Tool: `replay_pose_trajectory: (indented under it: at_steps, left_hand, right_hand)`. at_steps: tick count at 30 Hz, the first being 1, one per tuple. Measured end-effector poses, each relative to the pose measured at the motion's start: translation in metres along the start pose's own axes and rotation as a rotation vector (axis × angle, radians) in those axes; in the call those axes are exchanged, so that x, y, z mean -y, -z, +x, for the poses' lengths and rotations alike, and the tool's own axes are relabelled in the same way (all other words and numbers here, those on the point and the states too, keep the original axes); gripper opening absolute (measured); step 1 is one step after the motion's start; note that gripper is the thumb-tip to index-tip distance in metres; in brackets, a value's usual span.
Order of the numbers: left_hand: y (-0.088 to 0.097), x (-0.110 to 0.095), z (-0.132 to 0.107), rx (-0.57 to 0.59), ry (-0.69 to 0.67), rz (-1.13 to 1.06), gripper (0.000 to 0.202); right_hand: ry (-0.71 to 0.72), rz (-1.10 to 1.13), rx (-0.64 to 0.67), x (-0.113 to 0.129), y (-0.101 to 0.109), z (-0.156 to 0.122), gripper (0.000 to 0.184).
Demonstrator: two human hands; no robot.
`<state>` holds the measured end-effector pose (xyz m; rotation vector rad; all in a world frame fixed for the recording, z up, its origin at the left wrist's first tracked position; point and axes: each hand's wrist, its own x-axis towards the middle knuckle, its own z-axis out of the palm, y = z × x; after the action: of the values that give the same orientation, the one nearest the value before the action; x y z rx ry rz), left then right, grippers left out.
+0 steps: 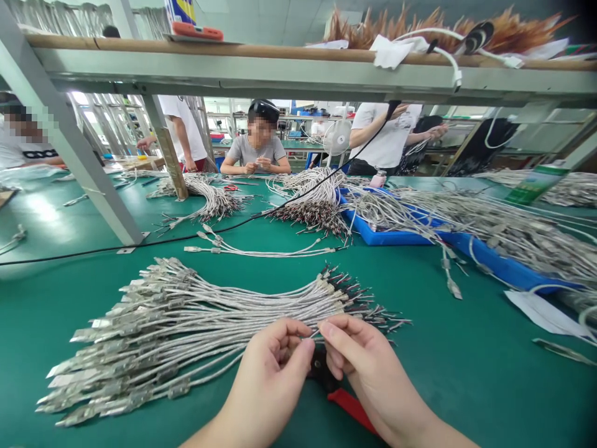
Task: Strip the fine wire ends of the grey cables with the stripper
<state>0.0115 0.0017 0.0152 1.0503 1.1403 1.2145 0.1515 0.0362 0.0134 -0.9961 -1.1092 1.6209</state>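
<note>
My left hand (275,373) and my right hand (366,370) meet just in front of a big pile of cables. Both are closed in a pinch on a thin white wire (314,334), of which only a short piece shows between the fingertips. A hand tool with a dark head and a red handle (353,409) lies on the table beneath my right hand, partly hidden. Behind my hands is the pile of whitish braided cables (224,305), with metal-tipped plugs fanned out at the left and dark, stripped-looking wire ends at the right.
A few loose cables (265,252) lie beyond the pile. A black cord (205,234) crosses the green table (448,373). Blue trays (392,236) of cables stand at right. A metal shelf beam (280,73) spans overhead, its slanted leg (88,149) at left. Several people work beyond.
</note>
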Motion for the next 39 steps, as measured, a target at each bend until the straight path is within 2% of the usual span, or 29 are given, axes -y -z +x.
replay_pose_trajectory:
  at_steps: [7,12,16,25,30,39]
  left_hand:
    - [0.004,0.003,0.002,-0.024,-0.093,0.103,0.02]
    - [0.004,0.001,-0.001,-0.041,-0.117,0.079,0.022]
    - [0.004,0.0,0.0,-0.051,-0.114,0.045,0.023]
    - [0.004,0.001,0.001,0.004,-0.093,-0.032,0.027]
    - [0.002,0.001,0.0,0.012,-0.082,-0.038,0.029]
    - [0.0,0.0,-0.002,0.038,-0.094,-0.035,0.025]
  right_hand:
    - [-0.012,0.003,0.002,-0.005,-0.001,-0.001,0.032]
    - [-0.006,0.063,0.037,-0.007,0.0,-0.001,0.03]
    - [0.025,0.055,0.021,-0.009,0.002,-0.001,0.029]
    - [0.084,-0.017,0.053,-0.007,0.001,0.001,0.024]
    - [0.11,-0.101,0.068,-0.004,0.0,-0.001,0.028]
    - [0.027,0.014,0.04,-0.004,-0.002,-0.004,0.029]
